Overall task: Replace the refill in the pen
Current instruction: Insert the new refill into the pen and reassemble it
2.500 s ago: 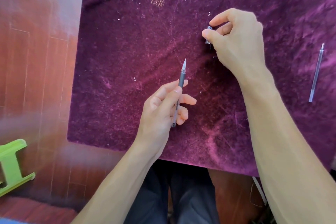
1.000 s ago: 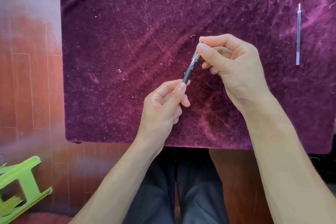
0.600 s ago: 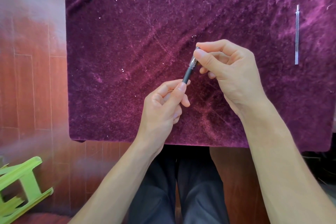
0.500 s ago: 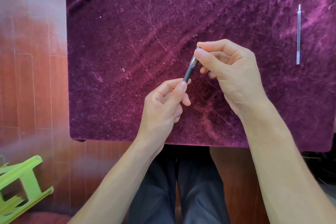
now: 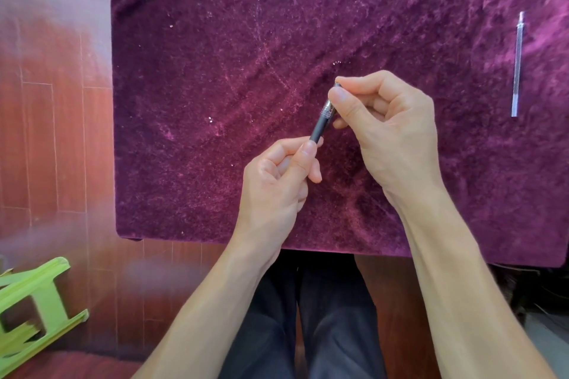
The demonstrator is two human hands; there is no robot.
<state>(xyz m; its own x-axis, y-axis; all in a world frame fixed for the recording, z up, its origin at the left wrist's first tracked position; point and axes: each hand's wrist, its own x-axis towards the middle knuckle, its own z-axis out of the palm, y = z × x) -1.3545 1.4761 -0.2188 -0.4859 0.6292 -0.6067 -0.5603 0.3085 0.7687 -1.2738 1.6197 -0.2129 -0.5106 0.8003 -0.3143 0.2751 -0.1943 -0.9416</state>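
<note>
- the left hand (image 5: 277, 181) is curled closed around the lower end of the pen (image 5: 320, 126), thumb and forefinger pinching the dark barrel while the other fingers fold under it.
- the right hand (image 5: 388, 129) is closed too, thumb and forefinger nipped on the pen's upper end at the clear section, the remaining fingers tucked into the palm.
- the pen is held between both hands above the worktop (image 5: 215, 101), which is covered in purple velvet; it slants up and to the right, its barrel dark grey, with a clear part near the top.
- its tip is hidden by the right fingers.
- a thin clear refill (image 5: 518, 64) lies alone on the velvet, well apart to the right, nearly upright in the view.
</note>
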